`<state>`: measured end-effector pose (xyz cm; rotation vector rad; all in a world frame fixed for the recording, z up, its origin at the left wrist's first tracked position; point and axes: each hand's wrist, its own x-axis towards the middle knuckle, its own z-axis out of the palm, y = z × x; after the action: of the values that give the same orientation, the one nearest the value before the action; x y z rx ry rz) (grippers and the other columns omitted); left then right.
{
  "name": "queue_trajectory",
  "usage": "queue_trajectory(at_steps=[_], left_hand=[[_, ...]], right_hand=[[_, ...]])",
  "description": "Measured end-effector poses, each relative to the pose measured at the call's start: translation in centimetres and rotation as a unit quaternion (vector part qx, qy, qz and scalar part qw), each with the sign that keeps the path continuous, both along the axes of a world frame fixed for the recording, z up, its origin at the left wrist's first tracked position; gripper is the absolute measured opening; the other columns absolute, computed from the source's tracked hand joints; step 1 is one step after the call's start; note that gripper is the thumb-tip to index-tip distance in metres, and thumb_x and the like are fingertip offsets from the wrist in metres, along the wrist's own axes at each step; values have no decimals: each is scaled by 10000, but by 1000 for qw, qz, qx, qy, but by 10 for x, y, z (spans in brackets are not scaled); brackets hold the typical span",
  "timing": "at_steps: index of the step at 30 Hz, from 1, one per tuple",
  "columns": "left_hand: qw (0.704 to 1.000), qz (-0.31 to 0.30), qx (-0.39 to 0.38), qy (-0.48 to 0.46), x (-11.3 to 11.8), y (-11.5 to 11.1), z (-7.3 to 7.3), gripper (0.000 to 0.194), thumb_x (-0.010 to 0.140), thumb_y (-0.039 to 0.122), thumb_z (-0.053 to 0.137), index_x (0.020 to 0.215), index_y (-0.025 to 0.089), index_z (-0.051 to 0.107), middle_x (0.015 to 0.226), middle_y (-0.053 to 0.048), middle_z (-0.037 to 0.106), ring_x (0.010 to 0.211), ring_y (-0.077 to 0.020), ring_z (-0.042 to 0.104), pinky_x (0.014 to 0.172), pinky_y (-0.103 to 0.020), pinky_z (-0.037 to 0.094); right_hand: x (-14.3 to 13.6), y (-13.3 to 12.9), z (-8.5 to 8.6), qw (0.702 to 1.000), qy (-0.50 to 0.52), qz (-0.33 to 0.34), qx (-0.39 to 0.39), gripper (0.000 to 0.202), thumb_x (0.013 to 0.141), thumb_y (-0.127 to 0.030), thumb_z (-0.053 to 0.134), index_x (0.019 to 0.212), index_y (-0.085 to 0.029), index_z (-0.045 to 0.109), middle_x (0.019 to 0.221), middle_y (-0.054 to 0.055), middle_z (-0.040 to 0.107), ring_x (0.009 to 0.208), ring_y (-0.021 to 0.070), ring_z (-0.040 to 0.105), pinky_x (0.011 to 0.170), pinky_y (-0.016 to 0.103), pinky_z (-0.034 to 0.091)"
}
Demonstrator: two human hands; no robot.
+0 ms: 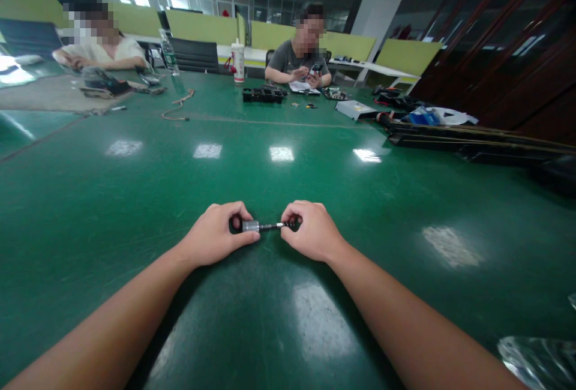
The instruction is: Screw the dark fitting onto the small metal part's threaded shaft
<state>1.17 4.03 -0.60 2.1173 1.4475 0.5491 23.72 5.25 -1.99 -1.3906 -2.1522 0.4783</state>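
My left hand (220, 228) grips a short silver metal cylinder (251, 226) between thumb and fingers, just above the green table. A thin dark rod (269, 227) reaches from the cylinder toward the right. At its other end, my right hand (312, 229) pinches a small black piece with ridges (292, 225), which meets the rod at a light band. Rod, cylinder and ridged piece lie in one level line between the hands. Fingers cover part of both ends, so the exact kind of piece cannot be told.
Two people sit across the green table (135, 198). Near them are a black device (263, 95), a white cup (237, 61), a clear bottle (169, 54) and a cord (180, 105). Long dark bars (450, 141) lie at right. Clear plastic (540, 360) is at the lower right.
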Motion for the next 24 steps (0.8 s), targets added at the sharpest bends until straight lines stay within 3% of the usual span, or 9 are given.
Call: queue_trajectory(at_steps=[3, 10, 24], left_hand=[[1000, -3, 4, 1, -1, 1, -1, 257, 760, 445, 717, 842, 205, 676, 749, 9, 668, 716, -177, 620, 643, -268, 416], [1000, -12, 10, 2, -1, 1, -2, 288, 739, 437, 740, 904, 206, 690, 757, 12, 660, 716, -174, 616, 661, -267, 422], [999, -26, 7, -24, 0, 0, 1, 260, 770, 453, 708, 868, 212, 706, 745, 11, 671, 721, -166, 612, 659, -258, 427]], right_hand=[[-1, 0, -1, 1000, 21, 10, -2, 40, 689, -167, 678, 698, -203, 663, 712, -7, 637, 681, 148, 551, 665, 282, 395], [-4, -3, -4, 982, 117, 144, -26, 210, 745, -57, 662, 889, -200, 716, 878, 9, 697, 797, 137, 629, 750, 262, 472], [-8, -7, -5, 982, 127, 136, -43, 375, 753, -69, 661, 1106, -195, 660, 902, 32, 705, 845, 163, 654, 822, 316, 504]])
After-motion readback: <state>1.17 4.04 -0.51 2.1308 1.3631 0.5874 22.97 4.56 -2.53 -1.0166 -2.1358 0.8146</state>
